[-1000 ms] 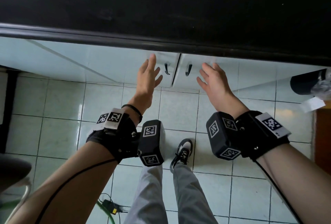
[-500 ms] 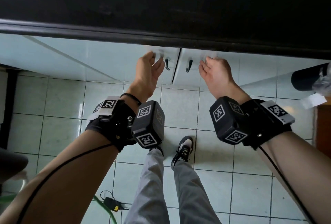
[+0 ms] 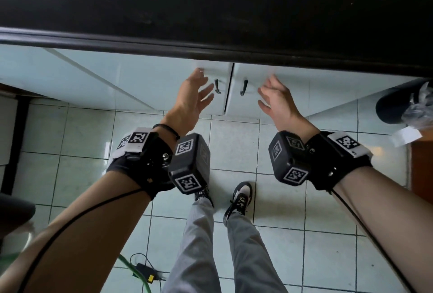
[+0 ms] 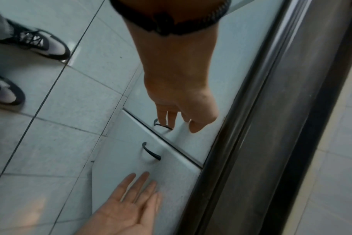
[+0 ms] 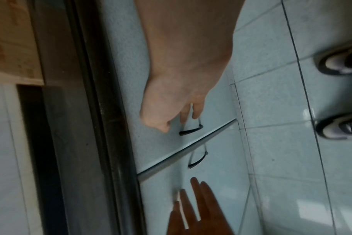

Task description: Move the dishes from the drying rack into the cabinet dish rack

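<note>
Both hands (fingers loosely spread, holding nothing) hover beside the cabinet doors' (image 3: 210,91) meeting edges.

Two hands: left hand (image 3: 193,103), right hand (image 3: 278,103). Two white cabinet doors: left door (image 3: 164,86), right door (image 3: 304,91). Two dark curved handles, one per door: left handle (image 3: 217,86), right handle (image 3: 243,87). Two wrist camera boxes: left box (image 3: 190,162), right box (image 3: 288,158). Two shoes: left shoe (image 3: 203,195), right shoe (image 3: 239,200). One dark worktop (image 3: 210,7). One charger (image 3: 146,272) on floor.
</note>
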{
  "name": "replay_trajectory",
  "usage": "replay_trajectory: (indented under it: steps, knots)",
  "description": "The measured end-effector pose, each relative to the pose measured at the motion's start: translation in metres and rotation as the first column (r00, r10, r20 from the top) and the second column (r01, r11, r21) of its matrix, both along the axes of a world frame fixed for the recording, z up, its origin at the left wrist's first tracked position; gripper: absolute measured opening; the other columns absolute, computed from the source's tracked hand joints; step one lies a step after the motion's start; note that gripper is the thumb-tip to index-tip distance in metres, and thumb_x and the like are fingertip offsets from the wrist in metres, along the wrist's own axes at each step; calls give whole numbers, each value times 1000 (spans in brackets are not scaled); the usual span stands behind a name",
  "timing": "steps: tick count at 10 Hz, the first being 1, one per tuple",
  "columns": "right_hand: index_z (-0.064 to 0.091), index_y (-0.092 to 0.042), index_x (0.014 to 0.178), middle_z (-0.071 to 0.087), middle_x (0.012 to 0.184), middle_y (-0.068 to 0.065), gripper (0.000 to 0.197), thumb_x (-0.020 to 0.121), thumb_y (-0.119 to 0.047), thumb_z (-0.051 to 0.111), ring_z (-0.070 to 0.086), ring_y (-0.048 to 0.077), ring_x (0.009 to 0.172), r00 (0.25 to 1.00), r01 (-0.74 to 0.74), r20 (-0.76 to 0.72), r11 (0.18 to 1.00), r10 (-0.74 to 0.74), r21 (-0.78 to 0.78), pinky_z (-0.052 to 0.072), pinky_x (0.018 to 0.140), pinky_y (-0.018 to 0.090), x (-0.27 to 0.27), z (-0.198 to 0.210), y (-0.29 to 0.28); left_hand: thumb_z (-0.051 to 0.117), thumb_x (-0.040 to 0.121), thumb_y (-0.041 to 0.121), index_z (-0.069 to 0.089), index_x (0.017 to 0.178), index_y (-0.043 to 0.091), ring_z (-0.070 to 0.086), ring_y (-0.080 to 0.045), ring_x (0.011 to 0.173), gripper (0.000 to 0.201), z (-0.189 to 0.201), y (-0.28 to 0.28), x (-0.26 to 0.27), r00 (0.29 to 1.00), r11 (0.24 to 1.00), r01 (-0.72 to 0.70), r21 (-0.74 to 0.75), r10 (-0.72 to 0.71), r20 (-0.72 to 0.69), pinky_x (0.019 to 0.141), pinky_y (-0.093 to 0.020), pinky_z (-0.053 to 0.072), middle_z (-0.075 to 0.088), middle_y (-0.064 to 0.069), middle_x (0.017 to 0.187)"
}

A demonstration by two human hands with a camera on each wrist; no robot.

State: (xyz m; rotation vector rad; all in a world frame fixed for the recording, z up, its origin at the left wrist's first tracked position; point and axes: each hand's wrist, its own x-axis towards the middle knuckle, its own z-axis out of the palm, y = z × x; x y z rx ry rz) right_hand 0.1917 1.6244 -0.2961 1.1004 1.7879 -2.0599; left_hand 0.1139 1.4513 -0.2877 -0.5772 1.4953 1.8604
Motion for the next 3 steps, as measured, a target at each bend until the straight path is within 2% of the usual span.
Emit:
replay_trajectory:
  steps: [1,2,3]
  knots:
    - [33,-23,147,45,143,-4,47,101,-24,42,50,17,127,998,-62,1,998,62,2,44,106,38,13,21,-3,41,100,27,50,135,17,61,-21,115,38,17,-4,3,992,983,127,-132,-127,8,101,-34,49,60,2,130]
    - [58,-22,128,61,129,0,38,100,-39,37,60,22,116,994,-108,-22,994,108,10,50,97,39,17,54,-4,39,99,21,60,122,16,65,-23,108,32,45,-4,4,973,948,222,-229,-231,-12,96,-34,51,68,-1,119]
    - [65,-23,115,71,113,2,53,100,-52,23,67,25,103,985,-139,-111,989,132,-60,51,92,40,18,87,0,38,99,19,62,119,15,68,-22,98,32,75,-4,6,968,940,211,-267,-239,-79,88,-32,53,69,-2,113]
